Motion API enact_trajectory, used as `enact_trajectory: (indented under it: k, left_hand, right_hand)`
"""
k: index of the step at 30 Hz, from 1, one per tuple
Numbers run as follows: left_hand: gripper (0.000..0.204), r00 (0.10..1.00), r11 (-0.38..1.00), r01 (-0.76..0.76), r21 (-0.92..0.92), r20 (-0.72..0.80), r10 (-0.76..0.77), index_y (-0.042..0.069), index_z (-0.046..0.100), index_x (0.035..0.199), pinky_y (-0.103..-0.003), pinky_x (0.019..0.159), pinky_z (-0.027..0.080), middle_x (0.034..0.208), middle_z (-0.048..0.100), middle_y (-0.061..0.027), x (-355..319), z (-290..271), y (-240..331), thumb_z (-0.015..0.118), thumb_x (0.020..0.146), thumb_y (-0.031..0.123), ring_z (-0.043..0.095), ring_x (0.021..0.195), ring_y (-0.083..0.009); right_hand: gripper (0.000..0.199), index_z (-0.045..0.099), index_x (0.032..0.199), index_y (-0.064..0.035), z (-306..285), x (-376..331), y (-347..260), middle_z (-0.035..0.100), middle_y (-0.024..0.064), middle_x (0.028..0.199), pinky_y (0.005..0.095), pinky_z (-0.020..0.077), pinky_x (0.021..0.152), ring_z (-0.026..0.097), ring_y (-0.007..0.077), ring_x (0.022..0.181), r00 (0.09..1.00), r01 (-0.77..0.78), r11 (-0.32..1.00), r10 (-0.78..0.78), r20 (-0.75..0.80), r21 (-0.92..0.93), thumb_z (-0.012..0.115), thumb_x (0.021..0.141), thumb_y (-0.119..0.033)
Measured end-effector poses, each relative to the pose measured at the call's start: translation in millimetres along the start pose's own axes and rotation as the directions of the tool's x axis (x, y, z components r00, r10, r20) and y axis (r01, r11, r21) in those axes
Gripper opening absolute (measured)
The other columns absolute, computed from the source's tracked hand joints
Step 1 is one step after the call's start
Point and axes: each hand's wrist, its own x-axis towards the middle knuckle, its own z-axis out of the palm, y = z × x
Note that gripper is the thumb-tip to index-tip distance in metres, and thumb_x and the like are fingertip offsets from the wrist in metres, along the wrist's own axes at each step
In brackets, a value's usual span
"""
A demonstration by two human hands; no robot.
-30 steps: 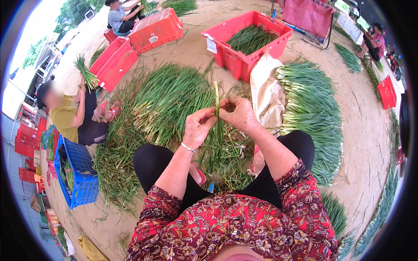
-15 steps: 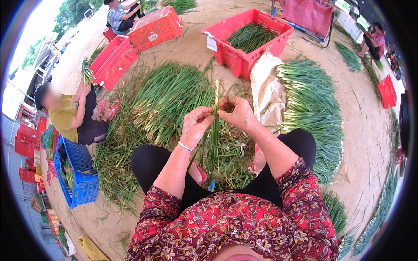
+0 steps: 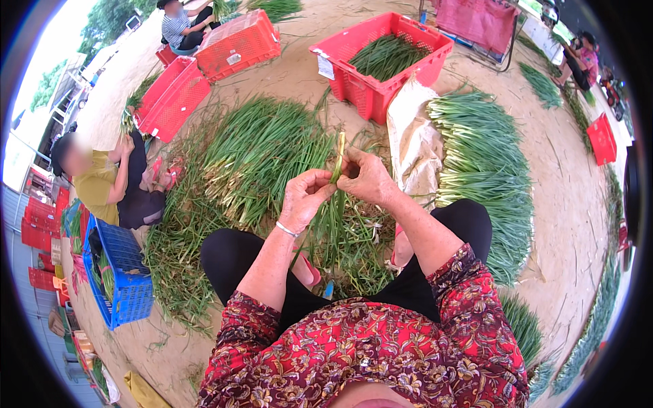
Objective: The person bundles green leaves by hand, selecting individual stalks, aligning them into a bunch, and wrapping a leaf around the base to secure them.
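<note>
Specimen: one slim green stalk (image 3: pixel 341 148), held over the loose leaf litter (image 3: pixel 360 255) between the person's knees, pale end pointing away from the body, long leaves trailing back toward it.

Fingers: left hand (image 3: pixel 303 199) pinches the stalk between thumb and forefinger. Right hand (image 3: pixel 369 181) pinches at the stalk just beside it, thumb and forefinger drawn in; whether they grip the whole stem or only an outer layer, cannot tell.

Handling (judged): very light; pale shank fairly firm, leaves limp and easily creased or torn. Probably slick if damp. Best hold — low on the shank, light pinch, where it is stiffest; the leaves would fold under a grip.

Containers: red crate (image 3: pixel 371 102), ahead of the hands, upright, cut greens (image 3: pixel 388 58) lying inside below the rim. Blue crate (image 3: pixel 132 292) at left, with green bundles (image 3: pixel 105 272) visible in it. Two more red crates beyond the pile: the nearer (image 3: pixel 173 102) and the farther (image 3: pixel 241 51) — contents not made out.

Loose stock: tousled heap of greens (image 3: pixel 269 160) left of the hands; combed rows of greens (image 3: pixel 483 183) to the right, beside a pale sack (image 3: pixel 416 146).
</note>
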Motion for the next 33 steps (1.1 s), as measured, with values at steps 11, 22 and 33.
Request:
enact_trajectory:
  k: [11, 22, 33]
  left_hand:
    - [0.018, 0.996, 0.993, 0.004, 0.119, -0.09, 0.007, 0.002, 0.067, 0.103, -0.021, 0.064, 0.046, 0.083, 0.066, 0.0013, 3.4, -19.8, -9.3, 0.066, 0.085, -0.001, 0.057, 0.072, -0.0049]
    - [0.023, 0.983, 0.909, 0.177, -0.377, 0.027, -0.181, -0.001, 0.06, 0.115, -0.029, 0.073, 0.055, 0.096, 0.067, -0.0073, 1.7, -42.9, -16.9, 0.058, 0.093, 0.007, 0.064, 0.078, -0.0151]
    - [0.024, 0.964, 0.882, 0.258, -0.395, 0.164, -0.209, 0.007, 0.06, 0.118, -0.022, 0.06, 0.05, 0.089, 0.065, -0.0038, -2.6, -1.2, -4.3, 0.058, 0.095, 0.012, 0.061, 0.068, -0.0106]
  right_hand:
    - [0.008, 0.053, 0.072, -0.0037, -40.0, 11.0, 9.6, 0.05, -0.0025, 0.062, 0.0254, 0.0423, 0.057, 0.046, 0.0065, 0.059, 0.94, 0.101, 0.995, -0.089, -0.328, 0.021, 0.06, 0.072, -0.007]
    - [0.038, 0.069, 0.094, 0.002, -64.2, -0.8, 13.1, 0.067, 0.015, 0.076, 0.0354, 0.0516, 0.07, 0.065, 0.0237, 0.072, 0.969, 0.015, 0.802, 0.136, 0.207, -0.597, 0.073, 0.071, -0.027]
    - [0.019, 0.066, 0.101, -0.0011, -25.7, 10.0, 14.9, 0.067, 0.0012, 0.084, 0.0225, 0.0523, 0.064, 0.061, 0.008, 0.07, 0.992, -0.101, 0.94, 0.071, 0.102, 0.327, 0.067, 0.09, -0.017]
